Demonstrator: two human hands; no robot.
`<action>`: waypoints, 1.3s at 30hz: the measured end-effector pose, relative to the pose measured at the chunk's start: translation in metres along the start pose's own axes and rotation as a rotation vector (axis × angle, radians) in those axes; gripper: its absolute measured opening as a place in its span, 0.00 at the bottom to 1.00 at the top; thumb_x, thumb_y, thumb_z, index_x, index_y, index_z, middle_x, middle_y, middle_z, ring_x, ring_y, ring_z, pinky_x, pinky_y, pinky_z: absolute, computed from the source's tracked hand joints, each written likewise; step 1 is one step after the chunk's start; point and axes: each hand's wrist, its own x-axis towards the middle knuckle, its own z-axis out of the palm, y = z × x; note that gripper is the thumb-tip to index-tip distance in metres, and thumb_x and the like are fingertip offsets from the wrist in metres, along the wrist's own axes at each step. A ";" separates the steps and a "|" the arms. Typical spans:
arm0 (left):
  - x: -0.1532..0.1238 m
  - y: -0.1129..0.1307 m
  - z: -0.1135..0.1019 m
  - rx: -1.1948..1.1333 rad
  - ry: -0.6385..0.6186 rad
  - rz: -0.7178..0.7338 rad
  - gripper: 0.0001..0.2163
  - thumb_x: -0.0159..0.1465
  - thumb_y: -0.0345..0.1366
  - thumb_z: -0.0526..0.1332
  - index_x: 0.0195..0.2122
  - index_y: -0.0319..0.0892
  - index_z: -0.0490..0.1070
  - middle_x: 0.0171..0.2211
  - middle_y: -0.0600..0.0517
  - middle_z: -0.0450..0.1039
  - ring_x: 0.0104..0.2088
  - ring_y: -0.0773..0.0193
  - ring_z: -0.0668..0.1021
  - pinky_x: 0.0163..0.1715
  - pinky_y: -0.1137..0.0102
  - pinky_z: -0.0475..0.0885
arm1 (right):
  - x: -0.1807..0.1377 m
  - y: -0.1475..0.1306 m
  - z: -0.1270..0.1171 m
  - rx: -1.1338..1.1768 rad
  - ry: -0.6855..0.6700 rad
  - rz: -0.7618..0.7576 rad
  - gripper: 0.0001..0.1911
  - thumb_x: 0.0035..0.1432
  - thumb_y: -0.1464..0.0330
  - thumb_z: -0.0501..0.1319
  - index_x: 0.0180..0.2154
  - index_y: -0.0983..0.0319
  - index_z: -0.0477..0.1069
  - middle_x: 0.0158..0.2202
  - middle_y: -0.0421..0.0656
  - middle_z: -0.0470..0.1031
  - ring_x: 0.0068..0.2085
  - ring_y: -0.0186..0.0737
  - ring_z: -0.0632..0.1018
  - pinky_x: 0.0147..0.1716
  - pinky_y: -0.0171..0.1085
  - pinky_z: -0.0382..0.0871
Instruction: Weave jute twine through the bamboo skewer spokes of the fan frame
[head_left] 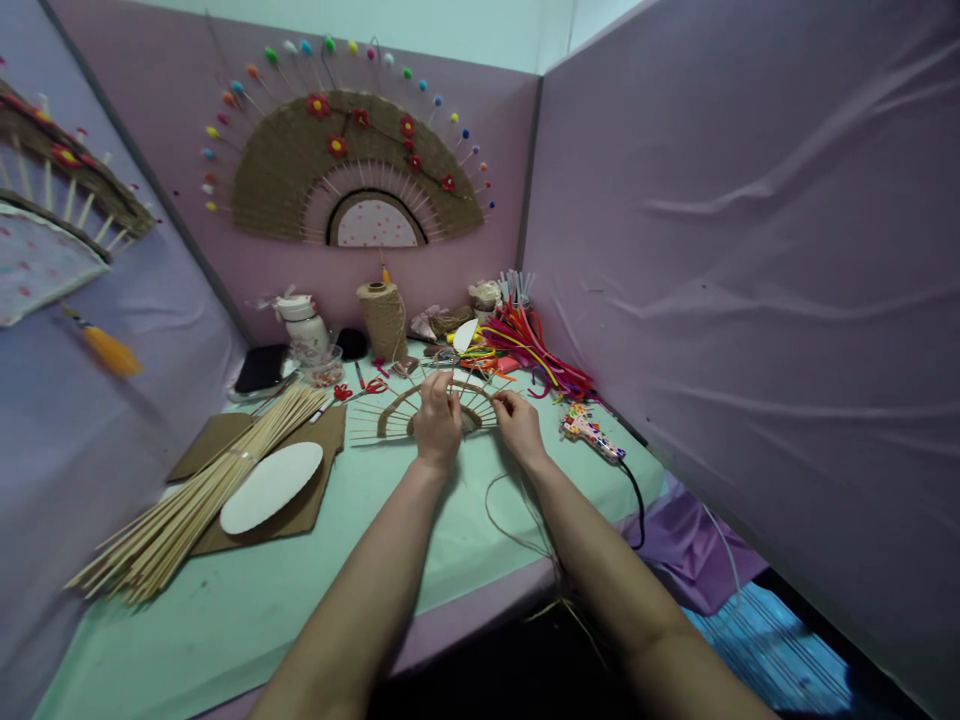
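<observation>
A small half-round fan frame (pixel 390 412) of thin sticks, with brown twine woven across them in an arc, rests on the table in front of me. My left hand (pixel 439 420) is over its middle, fingers bent round the sticks and hiding part of the weave. At the frame's right end, my right hand (pixel 517 422) is closed in a pinch, seemingly on the twine; the fingertips hide the exact grip. Loose twine (pixel 491 512) loops on the table below this hand and trails over the front edge to my lap.
Left lie a bundle of bamboo sticks (pixel 217 480), a white paper plate (pixel 274 487) and cardboard (pixel 328 470). Behind stand a twine spool (pixel 382 322) and white bottle (pixel 304 325); red scissors (pixel 371 387) lie nearer. Right are pipe cleaners (pixel 551 365) and a corded glue gun (pixel 592 437). A large decorated fan (pixel 277 170) hangs behind.
</observation>
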 end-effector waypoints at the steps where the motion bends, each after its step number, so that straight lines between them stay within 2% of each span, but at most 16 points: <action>1: -0.001 0.001 0.000 0.008 -0.006 0.007 0.16 0.65 0.32 0.53 0.54 0.41 0.63 0.53 0.42 0.70 0.48 0.60 0.77 0.38 0.69 0.74 | 0.000 0.000 0.000 -0.001 -0.001 -0.006 0.11 0.55 0.63 0.54 0.30 0.61 0.71 0.27 0.42 0.73 0.29 0.40 0.69 0.33 0.37 0.62; 6: -0.006 0.007 0.002 0.039 -0.122 -0.011 0.20 0.65 0.32 0.55 0.59 0.44 0.59 0.55 0.43 0.71 0.43 0.61 0.79 0.39 0.68 0.74 | -0.002 0.001 0.002 -0.004 -0.007 -0.020 0.11 0.55 0.63 0.54 0.30 0.61 0.71 0.26 0.41 0.72 0.28 0.39 0.69 0.32 0.36 0.62; 11: -0.002 0.015 0.002 0.077 -0.262 -0.036 0.28 0.66 0.33 0.55 0.66 0.48 0.49 0.59 0.46 0.69 0.45 0.58 0.79 0.37 0.68 0.73 | -0.004 0.003 0.003 -0.019 -0.009 -0.031 0.12 0.56 0.63 0.53 0.30 0.61 0.71 0.26 0.41 0.72 0.28 0.39 0.69 0.32 0.36 0.62; 16: 0.006 0.016 0.001 -0.019 -0.350 -0.069 0.30 0.65 0.31 0.55 0.67 0.51 0.47 0.53 0.48 0.73 0.43 0.60 0.79 0.37 0.69 0.72 | -0.005 0.005 0.001 -0.044 -0.005 -0.031 0.12 0.57 0.63 0.53 0.30 0.61 0.71 0.26 0.41 0.72 0.28 0.39 0.69 0.31 0.36 0.61; 25: 0.011 0.015 0.007 -0.215 -0.353 -0.136 0.31 0.64 0.31 0.57 0.67 0.52 0.47 0.46 0.48 0.74 0.30 0.67 0.78 0.30 0.73 0.70 | -0.006 0.004 0.000 -0.049 0.001 -0.044 0.12 0.57 0.63 0.53 0.29 0.60 0.71 0.27 0.42 0.74 0.29 0.40 0.71 0.31 0.36 0.63; 32: 0.033 0.018 0.004 -0.324 -0.489 -0.172 0.37 0.61 0.25 0.58 0.68 0.52 0.44 0.37 0.54 0.75 0.20 0.74 0.74 0.22 0.78 0.67 | -0.006 0.005 -0.003 -0.048 0.012 -0.046 0.11 0.57 0.64 0.53 0.31 0.60 0.72 0.29 0.42 0.75 0.31 0.40 0.72 0.33 0.37 0.63; 35: 0.035 0.015 -0.001 -0.398 -0.442 -0.215 0.38 0.60 0.25 0.59 0.68 0.51 0.43 0.35 0.54 0.75 0.20 0.74 0.74 0.21 0.79 0.67 | -0.008 0.002 -0.003 -0.015 0.033 -0.038 0.12 0.58 0.62 0.54 0.34 0.60 0.72 0.30 0.43 0.76 0.32 0.40 0.73 0.34 0.37 0.65; 39: 0.034 0.012 -0.008 -0.489 -0.384 -0.245 0.39 0.59 0.26 0.59 0.68 0.52 0.42 0.35 0.54 0.74 0.21 0.73 0.75 0.22 0.78 0.69 | -0.011 -0.003 -0.005 0.053 0.103 0.017 0.13 0.58 0.59 0.56 0.39 0.61 0.70 0.27 0.39 0.72 0.29 0.38 0.72 0.31 0.36 0.65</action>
